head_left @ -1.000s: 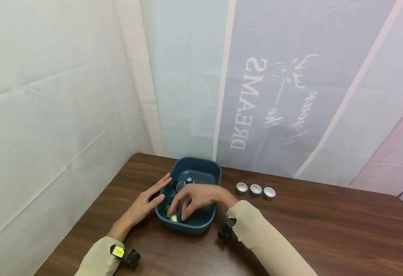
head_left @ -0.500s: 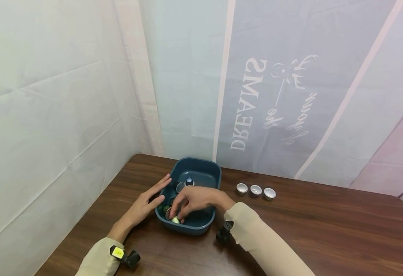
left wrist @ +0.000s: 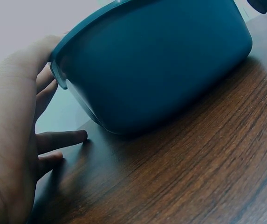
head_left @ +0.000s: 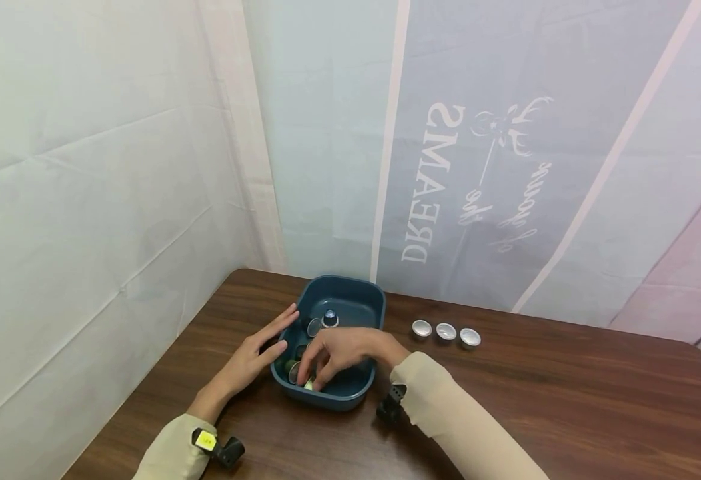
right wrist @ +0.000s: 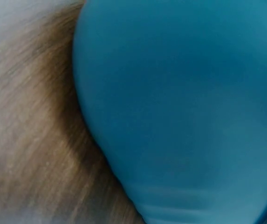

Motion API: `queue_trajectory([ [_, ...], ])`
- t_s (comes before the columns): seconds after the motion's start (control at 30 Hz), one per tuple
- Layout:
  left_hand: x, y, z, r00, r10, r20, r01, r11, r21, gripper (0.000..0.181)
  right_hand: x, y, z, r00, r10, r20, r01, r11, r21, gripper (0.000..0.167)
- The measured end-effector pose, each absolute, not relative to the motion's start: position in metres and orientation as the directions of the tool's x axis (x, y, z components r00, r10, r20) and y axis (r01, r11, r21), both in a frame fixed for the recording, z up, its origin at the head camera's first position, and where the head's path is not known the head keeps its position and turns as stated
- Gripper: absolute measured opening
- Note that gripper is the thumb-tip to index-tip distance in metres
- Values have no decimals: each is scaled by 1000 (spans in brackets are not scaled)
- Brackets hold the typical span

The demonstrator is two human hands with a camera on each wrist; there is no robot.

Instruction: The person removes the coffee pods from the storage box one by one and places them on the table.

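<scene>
A blue bin [head_left: 350, 402] stands on the table, its outer wall [left wrist: 156, 65] filling much of the left wrist view. My left hand [head_left: 248, 353] rests at its left rim, fingers extended; the left wrist view shows the hand [left wrist: 12, 126] with the thumb at the rim and two fingertips low beside the wall. Inside the bin, my right hand [head_left: 346, 348] pinches a light green capsule [head_left: 309, 384] near the front wall. A green capsule [head_left: 293, 371] lies just left of it. Farther back are a blue capsule [head_left: 330, 318] and one with a grey lid [head_left: 314, 327]. The right wrist view shows only bin wall [right wrist: 170, 102] and table.
Three silver-lidded capsules stand in a row right of the bin: left [head_left: 422, 329], middle [head_left: 446, 332] and right [head_left: 470, 337]. The brown wooden table [head_left: 566, 380] meets a hanging printed cloth [head_left: 326, 167] at its back edge.
My right fingers have drawn together round the light green capsule, which has shifted slightly right and is now mostly covered by them. The left hand stays at the rim.
</scene>
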State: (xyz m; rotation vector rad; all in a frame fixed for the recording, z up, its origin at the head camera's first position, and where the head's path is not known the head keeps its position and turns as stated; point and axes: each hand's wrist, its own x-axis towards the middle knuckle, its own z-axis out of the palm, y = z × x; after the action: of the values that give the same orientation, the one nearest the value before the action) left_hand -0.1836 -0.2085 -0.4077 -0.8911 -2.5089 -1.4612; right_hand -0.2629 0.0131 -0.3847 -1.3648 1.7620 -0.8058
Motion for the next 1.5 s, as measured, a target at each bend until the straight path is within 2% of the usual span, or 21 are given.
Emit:
queue_trajectory([
  [0.13, -184, -209, -408, -823, 435, 366, 534, 370, 760, 48, -263, 13, -386, -120, -973, -196, -497, 230, -837, 22],
  [0.3, -183, -209, -408, -823, 433, 367, 536, 378, 755, 47, -264, 13, -383, -115, -973, -201, -579, 230, -782, 15],
  [0.5, -183, -210, -409, -824, 433, 366, 536, 384, 752, 48, -266, 18, -378, -164, -970, -178, -641, 242, -729, 17],
  [0.8, -196, -216, -433, -817, 438, 375, 543, 363, 757, 50, -266, 21, -381, -245, -952, -183, -650, 301, -698, 41],
  [1.03, -203, -220, -444, -817, 432, 383, 546, 364, 754, 49, -267, 19, -380, -206, -964, -165, -658, 262, -706, 28],
  [1.23, -201, -219, -442, -819, 429, 381, 546, 378, 747, 49, -267, 19, -380, -220, -962, -165, -673, 271, -688, 22],
  [1.5, -182, -208, -407, -822, 433, 368, 533, 360, 766, 49, -268, 22, -378, -246, -960, -136, -685, 272, -676, 20],
])
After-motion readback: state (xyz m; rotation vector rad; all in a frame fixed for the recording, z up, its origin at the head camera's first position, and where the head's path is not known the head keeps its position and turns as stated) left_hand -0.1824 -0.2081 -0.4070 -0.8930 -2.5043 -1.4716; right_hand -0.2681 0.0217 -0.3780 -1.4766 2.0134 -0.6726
